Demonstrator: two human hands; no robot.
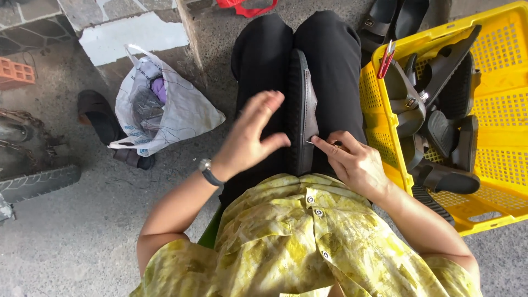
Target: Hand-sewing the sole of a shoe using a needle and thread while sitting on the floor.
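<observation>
Between the knees, sandal (301, 110) points away lengthwise.

Head camera, steeply down, close.

A grey concrete floor (82, 231) lies in daylight. Left of a stone step (132, 27) with a patch of white paint sits an orange brick (16, 72); below the step, a white plastic bag (165, 110); far right, a yellow crate (495, 110).
</observation>
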